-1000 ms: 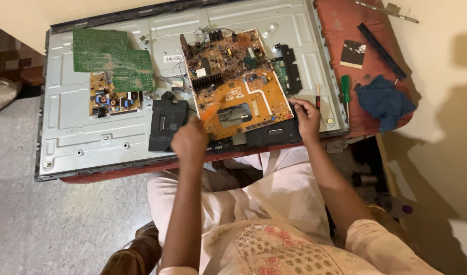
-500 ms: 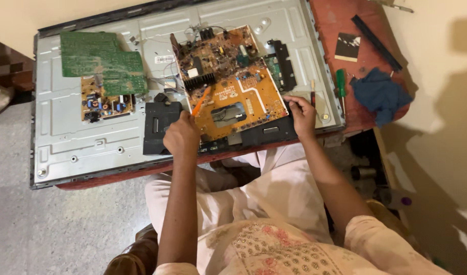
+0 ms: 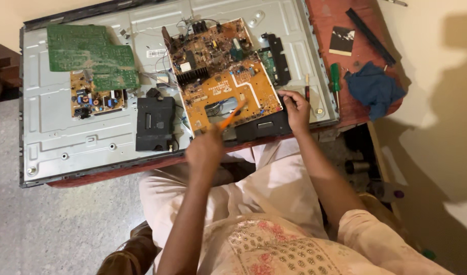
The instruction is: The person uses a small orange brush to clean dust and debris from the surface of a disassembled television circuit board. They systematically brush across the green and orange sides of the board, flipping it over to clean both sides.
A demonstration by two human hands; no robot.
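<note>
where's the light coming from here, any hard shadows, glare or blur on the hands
Head view: hard dark shadows fall on the pale wall at right, so the light seems to come from the left; the grey metal back panel is evenly lit, with no strong glare; the left hand and its orange tool look slightly motion-blurred; the right hand on the orange circuit board edge is sharper.

On the metal back panel (image 3: 65,147): three circuit boards — one large orange (image 3: 220,84), one green (image 3: 90,53), one small orange (image 3: 93,99) below the green. Two black plastic blocks (image 3: 154,123) at the panel's near edge. Right of the panel: one green-handled screwdriver (image 3: 335,79), one blue cloth (image 3: 373,89), one black strip (image 3: 370,35).
</note>
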